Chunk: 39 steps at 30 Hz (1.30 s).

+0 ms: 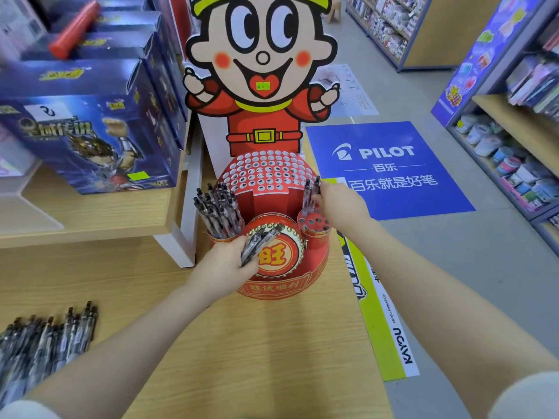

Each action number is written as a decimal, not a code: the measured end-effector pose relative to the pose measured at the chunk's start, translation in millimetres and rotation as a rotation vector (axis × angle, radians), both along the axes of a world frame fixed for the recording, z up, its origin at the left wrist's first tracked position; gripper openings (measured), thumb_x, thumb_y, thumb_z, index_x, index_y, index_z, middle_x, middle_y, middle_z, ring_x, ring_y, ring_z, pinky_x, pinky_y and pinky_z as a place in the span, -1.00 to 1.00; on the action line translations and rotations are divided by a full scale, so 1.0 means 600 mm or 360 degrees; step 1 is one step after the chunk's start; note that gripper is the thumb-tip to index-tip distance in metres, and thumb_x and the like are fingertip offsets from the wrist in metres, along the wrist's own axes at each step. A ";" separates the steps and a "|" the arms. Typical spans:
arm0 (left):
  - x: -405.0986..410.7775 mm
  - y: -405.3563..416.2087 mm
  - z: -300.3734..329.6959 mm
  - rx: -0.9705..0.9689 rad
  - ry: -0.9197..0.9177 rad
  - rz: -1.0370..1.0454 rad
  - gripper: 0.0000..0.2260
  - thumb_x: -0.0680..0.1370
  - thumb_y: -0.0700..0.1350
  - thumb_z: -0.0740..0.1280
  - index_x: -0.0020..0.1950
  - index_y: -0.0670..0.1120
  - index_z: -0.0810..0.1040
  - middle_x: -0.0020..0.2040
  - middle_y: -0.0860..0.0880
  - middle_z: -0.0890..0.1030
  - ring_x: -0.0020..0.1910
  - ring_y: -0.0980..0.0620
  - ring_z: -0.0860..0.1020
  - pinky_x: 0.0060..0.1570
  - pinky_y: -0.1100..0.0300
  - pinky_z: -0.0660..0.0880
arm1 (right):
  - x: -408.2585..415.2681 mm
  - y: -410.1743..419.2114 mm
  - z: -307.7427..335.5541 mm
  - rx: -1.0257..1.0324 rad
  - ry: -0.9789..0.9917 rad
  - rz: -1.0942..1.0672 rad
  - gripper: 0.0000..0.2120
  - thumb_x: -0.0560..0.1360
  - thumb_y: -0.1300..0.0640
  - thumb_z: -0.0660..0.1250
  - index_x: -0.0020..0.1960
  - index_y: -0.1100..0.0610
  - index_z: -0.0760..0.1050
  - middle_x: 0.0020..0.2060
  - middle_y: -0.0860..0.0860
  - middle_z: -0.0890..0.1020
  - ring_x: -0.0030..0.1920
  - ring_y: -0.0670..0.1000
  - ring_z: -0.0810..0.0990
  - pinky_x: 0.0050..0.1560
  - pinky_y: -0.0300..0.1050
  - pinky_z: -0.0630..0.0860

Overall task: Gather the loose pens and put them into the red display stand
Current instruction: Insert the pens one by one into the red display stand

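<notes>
A person stands at a wooden table [272, 343] with both arms stretched out. In the middle of the frame sits the red display stand [282, 267], round like a drum, with a big cartoon boy [261, 65] made of card rising behind it. The left hand [223, 269] has its fingers wrapped around a small bunch of pens [261, 241], held right in front of the stand's round gold badge. The right hand [341, 204] is at the right side of the stand, pinching a pen [316, 184] that stands up over the little cup with holes [314, 222]. Another pen stands just beside it. The cup on the left side of the stand is packed with a cluster of upright pens [219, 208]. The dome of holes [263, 173] higher up has no pens in it. In the lower left of the frame a pile of loose pens [45, 343] lies flat on the table. Blue boxes [90, 131] sit on a shelf in the upper left. A blue floor sign [390, 167] lies on the right.
</notes>
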State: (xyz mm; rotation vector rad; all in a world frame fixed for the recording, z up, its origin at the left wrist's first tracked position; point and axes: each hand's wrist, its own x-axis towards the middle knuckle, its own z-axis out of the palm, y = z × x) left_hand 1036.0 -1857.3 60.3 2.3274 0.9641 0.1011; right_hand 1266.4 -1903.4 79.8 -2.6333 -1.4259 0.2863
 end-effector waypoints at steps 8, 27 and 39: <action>-0.004 -0.001 -0.002 0.0018 0.0039 -0.0044 -0.87 0.52 -0.07 0.27 -0.19 -0.06 0.38 -0.31 -0.02 0.54 -0.31 -0.01 0.54 -0.30 0.07 0.47 | 0.009 0.012 0.001 -0.0182 -0.0126 0.0079 -0.83 0.58 0.25 0.15 0.14 0.22 0.42 -0.01 0.16 0.57 -0.04 0.20 0.59 -0.26 -0.08 0.39; -0.012 -0.036 0.012 -0.0010 0.0003 -0.0064 -0.77 0.52 -0.06 0.27 -0.29 0.02 0.27 -0.41 0.02 0.43 -0.43 0.03 0.43 -0.38 0.13 0.37 | -0.112 -0.099 -0.004 0.0525 0.1364 0.0293 -0.88 0.52 0.24 0.32 0.04 0.13 0.55 -0.38 -0.16 0.53 -0.41 -0.25 0.49 -0.33 -0.37 0.41; -0.021 -0.039 0.015 0.0045 -0.0051 -0.0036 -0.83 0.53 -0.04 0.27 -0.14 -0.13 0.42 -0.31 -0.07 0.56 -0.33 -0.05 0.53 -0.31 0.01 0.47 | -0.086 -0.109 -0.004 0.0809 0.1557 -0.0171 -0.80 0.57 0.11 0.24 -0.12 0.23 0.48 -0.35 -0.04 0.58 -0.41 -0.18 0.54 -0.31 -0.27 0.47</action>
